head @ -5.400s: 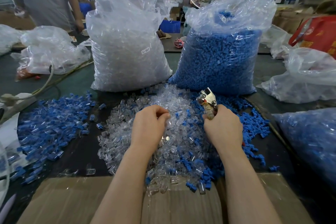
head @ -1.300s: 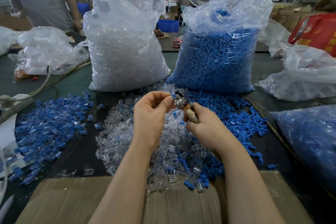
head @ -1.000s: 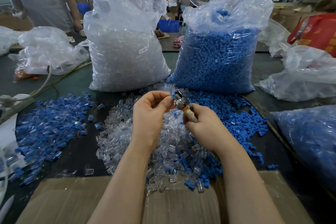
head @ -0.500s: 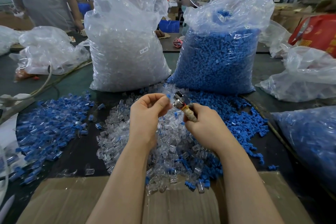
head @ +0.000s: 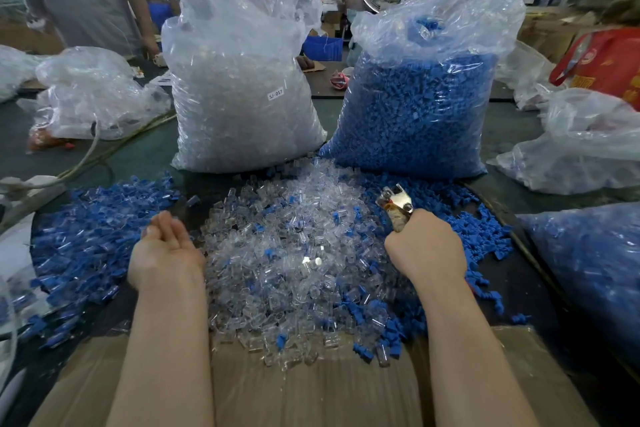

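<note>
Head view: the right hand (head: 426, 248) is clenched round the pliers (head: 394, 202), above the right edge of the clear caps pile (head: 284, 253); the left hand (head: 166, 246), palm up, fingers slack, holds nothing visible. Likely between pieces: next, the left hand must pick a fresh cap. The pliers' long axis runs away from the person, metal head pointing far and slightly left

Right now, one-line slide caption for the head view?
Right hand grips a metal tool over a pile of clear and blue plastic parts; left hand hovers open beside it.
</note>
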The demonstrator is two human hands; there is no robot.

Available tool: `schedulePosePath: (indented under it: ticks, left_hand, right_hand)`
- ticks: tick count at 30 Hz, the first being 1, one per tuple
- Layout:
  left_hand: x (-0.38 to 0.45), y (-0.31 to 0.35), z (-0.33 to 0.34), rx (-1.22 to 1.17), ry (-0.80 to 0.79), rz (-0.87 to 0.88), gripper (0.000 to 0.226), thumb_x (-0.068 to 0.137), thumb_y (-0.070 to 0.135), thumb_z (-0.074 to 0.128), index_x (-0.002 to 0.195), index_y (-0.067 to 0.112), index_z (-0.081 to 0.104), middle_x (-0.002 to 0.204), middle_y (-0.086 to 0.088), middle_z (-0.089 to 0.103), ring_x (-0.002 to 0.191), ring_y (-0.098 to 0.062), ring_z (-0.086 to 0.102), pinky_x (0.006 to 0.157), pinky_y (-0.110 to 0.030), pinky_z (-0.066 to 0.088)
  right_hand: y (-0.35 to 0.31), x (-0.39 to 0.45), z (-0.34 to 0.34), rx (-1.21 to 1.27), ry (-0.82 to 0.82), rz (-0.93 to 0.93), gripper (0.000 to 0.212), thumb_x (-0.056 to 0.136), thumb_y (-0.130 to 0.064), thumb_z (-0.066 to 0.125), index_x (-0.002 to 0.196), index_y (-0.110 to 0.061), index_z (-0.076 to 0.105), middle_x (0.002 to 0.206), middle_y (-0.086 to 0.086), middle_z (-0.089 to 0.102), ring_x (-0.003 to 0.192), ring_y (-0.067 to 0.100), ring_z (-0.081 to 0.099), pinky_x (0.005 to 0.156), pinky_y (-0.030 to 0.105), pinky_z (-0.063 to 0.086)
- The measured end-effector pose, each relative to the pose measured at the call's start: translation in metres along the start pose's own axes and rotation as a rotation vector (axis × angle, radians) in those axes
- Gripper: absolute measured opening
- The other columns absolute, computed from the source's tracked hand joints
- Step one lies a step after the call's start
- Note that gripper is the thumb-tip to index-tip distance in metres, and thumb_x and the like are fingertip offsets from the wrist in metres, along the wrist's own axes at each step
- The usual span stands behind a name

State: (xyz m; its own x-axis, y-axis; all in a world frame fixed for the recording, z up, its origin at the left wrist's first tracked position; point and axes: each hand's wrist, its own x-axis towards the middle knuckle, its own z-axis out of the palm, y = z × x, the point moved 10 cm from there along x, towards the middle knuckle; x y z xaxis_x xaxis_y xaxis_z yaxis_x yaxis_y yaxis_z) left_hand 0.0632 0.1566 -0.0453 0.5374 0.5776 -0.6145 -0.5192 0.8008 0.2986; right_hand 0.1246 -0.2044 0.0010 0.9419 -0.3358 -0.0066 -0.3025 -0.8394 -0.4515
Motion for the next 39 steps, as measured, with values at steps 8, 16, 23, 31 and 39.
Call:
schedulePosePath:
  ticks: [8, 16, 23, 31, 39]
  left_hand:
    - [-0.002, -0.002, 0.014, 0.216, -0.119, 0.058, 0.012, 0.097, 0.005, 0.057, 0.105, 0.012, 0.063, 0.098, -0.001, 0.069, 0.089, -0.005, 0.069, 0.088, -0.020, 0.055]
    - [-0.051, -0.081, 0.058, 1.716, -0.780, 0.453, 0.030, 0.093, 0.025, 0.064, 0.123, 0.024, 0.064, 0.104, 0.014, 0.066, 0.089, -0.005, 0.063, 0.069, -0.016, 0.047]
    - [-0.056, -0.111, 0.053, 2.339, -0.766, 0.869, 0.032, 0.095, 0.033, 0.059, 0.126, 0.040, 0.059, 0.124, 0.002, 0.063, 0.116, -0.022, 0.056, 0.105, -0.043, 0.033]
    - [-0.064, -0.105, 0.060, 2.206, -0.780, 1.013, 0.007, 0.094, 0.030, 0.062, 0.099, 0.034, 0.059, 0.094, 0.011, 0.067, 0.097, -0.016, 0.060, 0.100, -0.040, 0.032]
    - [-0.063, -0.097, 0.064, 1.875, -0.792, 0.818, 0.007, 0.097, 0.031, 0.056, 0.100, 0.026, 0.052, 0.089, 0.009, 0.063, 0.081, -0.015, 0.062, 0.086, -0.044, 0.052]
  right_hand:
    - [0.013, 0.000, 0.003, -0.046, -0.027, 0.084, 0.018, 0.086, -0.023, 0.061, 0.095, -0.012, 0.050, 0.074, 0.004, 0.048, 0.059, 0.018, 0.043, 0.050, 0.028, 0.032]
    - [0.013, -0.001, 0.008, -0.086, -0.063, 0.066, 0.020, 0.088, -0.026, 0.062, 0.096, -0.015, 0.047, 0.082, 0.004, 0.045, 0.067, 0.022, 0.042, 0.064, 0.034, 0.039]
    - [0.007, 0.000, 0.009, -0.120, -0.046, 0.006, 0.014, 0.089, -0.024, 0.058, 0.091, -0.016, 0.047, 0.095, 0.006, 0.052, 0.068, 0.022, 0.045, 0.058, 0.031, 0.035]
    - [0.007, 0.003, 0.008, -0.099, -0.025, -0.020, 0.014, 0.087, -0.022, 0.057, 0.098, -0.015, 0.051, 0.096, 0.007, 0.058, 0.073, 0.027, 0.051, 0.057, 0.031, 0.036]
    - [0.009, 0.004, -0.006, -0.032, 0.093, 0.014, 0.019, 0.091, -0.029, 0.057, 0.095, -0.014, 0.045, 0.071, 0.001, 0.046, 0.056, 0.016, 0.041, 0.046, 0.028, 0.025]
